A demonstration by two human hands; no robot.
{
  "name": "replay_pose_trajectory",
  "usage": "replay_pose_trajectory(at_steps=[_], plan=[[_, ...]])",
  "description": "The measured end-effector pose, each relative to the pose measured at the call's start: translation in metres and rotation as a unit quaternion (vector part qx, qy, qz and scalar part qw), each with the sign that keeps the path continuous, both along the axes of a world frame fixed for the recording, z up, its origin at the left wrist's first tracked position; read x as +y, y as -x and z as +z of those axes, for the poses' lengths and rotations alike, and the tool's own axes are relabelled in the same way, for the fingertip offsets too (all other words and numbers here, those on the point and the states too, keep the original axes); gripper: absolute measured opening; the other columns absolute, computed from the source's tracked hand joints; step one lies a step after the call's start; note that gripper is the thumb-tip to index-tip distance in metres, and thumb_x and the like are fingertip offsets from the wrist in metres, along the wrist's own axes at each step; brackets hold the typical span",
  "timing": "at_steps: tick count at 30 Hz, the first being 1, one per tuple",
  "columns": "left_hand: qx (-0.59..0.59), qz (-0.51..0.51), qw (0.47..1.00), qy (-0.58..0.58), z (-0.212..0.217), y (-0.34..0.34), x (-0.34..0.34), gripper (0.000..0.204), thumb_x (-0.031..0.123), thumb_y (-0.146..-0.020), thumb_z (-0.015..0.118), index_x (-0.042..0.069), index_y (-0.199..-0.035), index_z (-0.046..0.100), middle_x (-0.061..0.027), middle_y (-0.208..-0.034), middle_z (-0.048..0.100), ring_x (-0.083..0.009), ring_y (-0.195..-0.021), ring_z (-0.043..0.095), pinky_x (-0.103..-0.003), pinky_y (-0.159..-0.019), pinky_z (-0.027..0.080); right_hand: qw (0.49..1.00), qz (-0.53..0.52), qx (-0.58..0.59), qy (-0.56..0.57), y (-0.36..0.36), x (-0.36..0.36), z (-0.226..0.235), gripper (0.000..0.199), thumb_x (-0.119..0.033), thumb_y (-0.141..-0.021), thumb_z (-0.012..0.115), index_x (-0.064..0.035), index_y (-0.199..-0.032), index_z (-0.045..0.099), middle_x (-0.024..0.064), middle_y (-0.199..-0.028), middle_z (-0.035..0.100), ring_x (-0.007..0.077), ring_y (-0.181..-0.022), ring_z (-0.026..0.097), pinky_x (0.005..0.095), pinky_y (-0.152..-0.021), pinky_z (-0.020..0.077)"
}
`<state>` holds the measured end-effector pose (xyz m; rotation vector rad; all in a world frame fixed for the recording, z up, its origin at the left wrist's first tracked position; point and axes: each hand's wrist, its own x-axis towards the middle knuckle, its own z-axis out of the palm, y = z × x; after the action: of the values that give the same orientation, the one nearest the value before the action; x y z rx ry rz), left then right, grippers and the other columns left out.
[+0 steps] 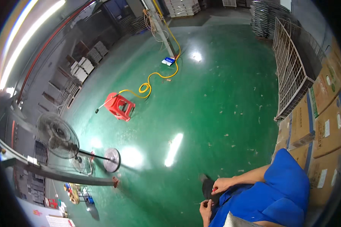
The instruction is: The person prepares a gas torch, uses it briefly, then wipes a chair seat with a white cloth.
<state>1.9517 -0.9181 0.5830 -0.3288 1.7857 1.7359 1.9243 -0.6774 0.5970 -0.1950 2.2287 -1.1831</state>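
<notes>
In the lower right, my right hand [222, 185] is closed around a small red object [214, 189]. Only a bit of red shows at the fingers, so its kind is unclear. Below it, my left hand [205, 210] has its fingers pinched together. A thin pale tip [197, 203] pokes out from them, too small to name. The two hands are close together but apart, in front of my blue clothing [261, 198]. Something dark [207, 187], perhaps a trouser leg or shoe, lies behind them.
Stacked cardboard boxes [327, 126] and a wire mesh cage [290, 56] line the right side. A pedestal fan [58, 132] and a metal beam [68, 178] stand left. A red plastic stool [119, 106] holds a spray lance with a yellow hose [151, 75] trailing across the green floor [201, 109].
</notes>
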Motion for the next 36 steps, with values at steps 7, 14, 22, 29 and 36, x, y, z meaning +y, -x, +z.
replay_pose_trajectory(at_steps=[7, 14, 22, 29, 36], plan=[[-0.036, -0.026, 0.996, 0.080, -0.041, 0.190, 0.019, 0.031, 0.024, -0.085, 0.074, -0.002, -0.092, 0.059, -0.0105, -0.078, 0.067, -0.0133, -0.065, 0.064, -0.023, -0.055, 0.049, 0.897, -0.419, -0.098, -0.106, 0.082, 0.166, -0.057, 0.048, -0.053, -0.085, 0.056, -0.0069, -0.082, 0.070, 0.0165, -0.079, 0.068, 0.0322, -0.075, 0.066, 0.0429, -0.072, 0.0510], [0.026, -0.128, 0.986, 0.108, 0.020, 0.426, 0.170, 0.034, 0.029, -0.088, 0.070, -0.002, -0.096, 0.059, -0.0100, -0.081, 0.066, -0.0152, -0.068, 0.063, -0.028, -0.059, 0.050, 0.723, -0.636, -0.194, -0.189, 0.068, 0.316, -0.041, 0.066, -0.062, -0.083, 0.050, 0.0011, -0.082, 0.069, 0.0231, -0.090, 0.068, 0.0397, -0.090, 0.065, 0.0472, -0.080, 0.0493], [-0.064, -0.067, 0.985, 0.146, -0.005, 0.569, 0.291, 0.034, 0.032, -0.089, 0.068, 0.002, -0.099, 0.058, -0.0063, -0.082, 0.066, -0.0148, -0.069, 0.063, -0.028, -0.062, 0.050, 0.658, -0.708, -0.254, -0.032, 0.201, 0.439, -0.155, 0.051, -0.052, -0.082, 0.052, -0.0035, -0.073, 0.062, 0.0113, -0.064, 0.057, 0.0264, -0.061, 0.055, 0.0419, -0.059, 0.0423], [-0.207, 0.139, 0.934, 0.255, -0.007, 0.595, 0.264, 0.037, 0.035, -0.087, 0.068, 0.005, -0.104, 0.058, -0.0059, -0.080, 0.065, -0.0203, -0.067, 0.064, -0.037, -0.060, 0.052, 0.832, -0.511, -0.070, -0.206, 0.484, 0.610, -0.151, 0.044, -0.041, -0.094, 0.043, 0.0013, -0.101, 0.056, 0.0294, -0.103, 0.059, 0.0472, -0.101, 0.055, 0.0540, -0.085, 0.0439], [-0.253, 0.259, 0.913, 0.188, -0.075, 0.728, 0.300, 0.032, 0.035, -0.088, 0.066, 0.006, -0.098, 0.057, -0.0050, -0.075, 0.062, -0.0218, -0.065, 0.062, -0.039, -0.058, 0.051, 0.873, -0.421, -0.059, -0.239, 0.703, 0.696, -0.070, 0.042, -0.037, -0.098, 0.038, 0.0017, -0.103, 0.054, 0.0271, -0.106, 0.060, 0.0445, -0.104, 0.055, 0.0516, -0.086, 0.0446]])
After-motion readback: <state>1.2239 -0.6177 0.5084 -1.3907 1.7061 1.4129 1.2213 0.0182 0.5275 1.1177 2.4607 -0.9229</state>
